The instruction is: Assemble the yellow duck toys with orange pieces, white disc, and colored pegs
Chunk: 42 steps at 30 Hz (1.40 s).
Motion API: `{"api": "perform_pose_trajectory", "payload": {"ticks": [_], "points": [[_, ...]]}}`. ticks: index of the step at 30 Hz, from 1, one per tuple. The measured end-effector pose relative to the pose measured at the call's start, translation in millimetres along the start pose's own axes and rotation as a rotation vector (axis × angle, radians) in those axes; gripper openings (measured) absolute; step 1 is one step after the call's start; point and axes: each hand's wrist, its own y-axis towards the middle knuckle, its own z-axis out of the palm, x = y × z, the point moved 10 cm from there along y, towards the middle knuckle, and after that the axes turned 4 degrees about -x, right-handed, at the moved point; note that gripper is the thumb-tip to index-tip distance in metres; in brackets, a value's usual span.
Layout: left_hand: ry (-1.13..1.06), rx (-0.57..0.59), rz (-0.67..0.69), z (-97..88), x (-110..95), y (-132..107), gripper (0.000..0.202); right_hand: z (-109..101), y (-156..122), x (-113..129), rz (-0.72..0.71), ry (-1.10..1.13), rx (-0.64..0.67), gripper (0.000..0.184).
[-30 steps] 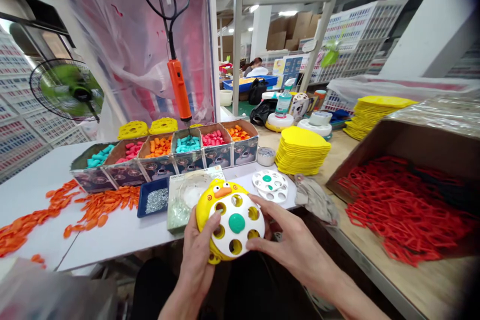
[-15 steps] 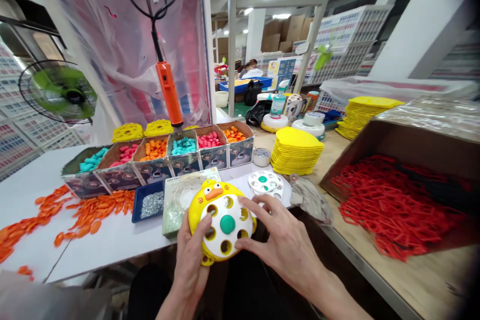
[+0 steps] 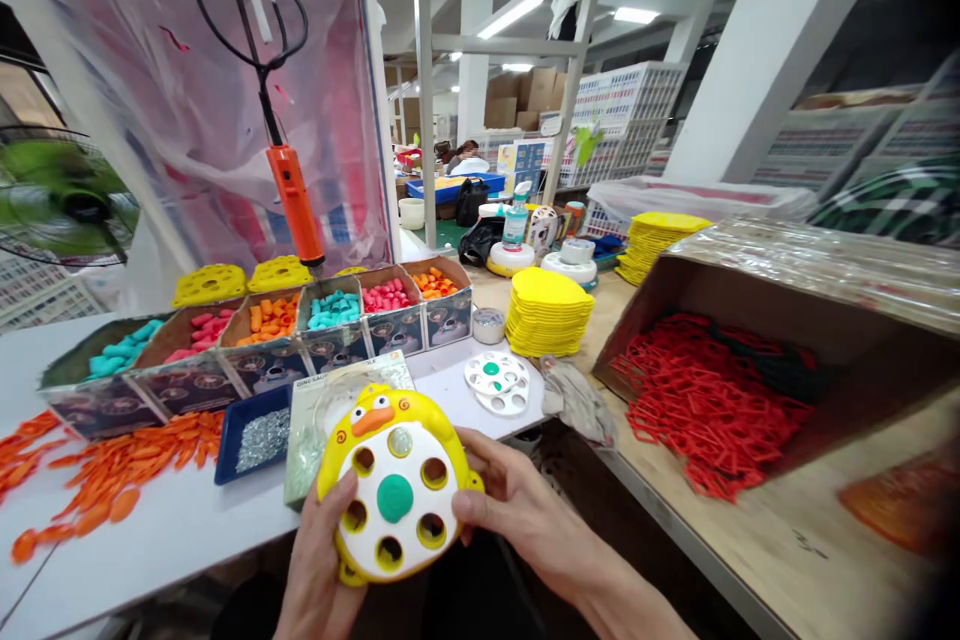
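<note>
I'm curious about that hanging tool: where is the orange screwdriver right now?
In the head view, the orange screwdriver hangs by its black cord, upper left, just above the row of cardboard bins of coloured pieces.

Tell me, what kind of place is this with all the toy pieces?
Probably a toy factory's assembly bench. Both hands hold a yellow plastic duck toy with a white holed disc. Behind it sit cardboard bins of orange, pink and teal plastic pegs, a stack of yellow plastic plates, and an orange hanging electric screwdriver.
</note>
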Motion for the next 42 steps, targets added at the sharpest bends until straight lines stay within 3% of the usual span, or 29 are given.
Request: {"api": "perform_pose_trajectory", "payload": {"ticks": [5,8,17,22,26,30,34,38,40,42], "points": [[0.062,0.083,0.073,10.0,-8,-9,0.095,-8,-1,-4,0.012,0.062,-0.126,0.048],[0.123,0.075,0.073,7.8,-8,-13,0.102,-11,1,-8,0.028,0.088,-0.191,0.039],[0.156,0.093,0.072,-0.9,-15,-19,0.093,17,-5,-14,0.121,0.223,0.040,0.054],[0.138,0.076,0.091,-10.5,-14,-20,0.079,20,-13,-18,0.144,0.221,0.045,0.056],[0.127,0.034,0.076,-14.2,-13,-20,0.082,16,-17,-22,0.151,0.147,-0.014,0.052],[0.155,0.057,0.071,-7.9,-13,-20,0.073,1,-16,-11,-0.007,-0.028,-0.167,0.041],[0.162,0.044,0.035,-14.1,-7,-18,0.086,7,-13,-9,-0.017,-0.133,-0.079,0.045],[0.208,0.073,0.036,-11.7,-7,-16,0.089,2,-10,-9,-0.039,-0.160,-0.092,0.035],[0.298,0.111,0.075,-6.0,-12,-17,0.081,-1,-7,-12,-0.036,-0.137,-0.117,0.036],[0.482,0.137,0.252,0.1,-27,-19,0.082,-6,-4,-14,-0.044,-0.130,-0.164,0.037]]}}
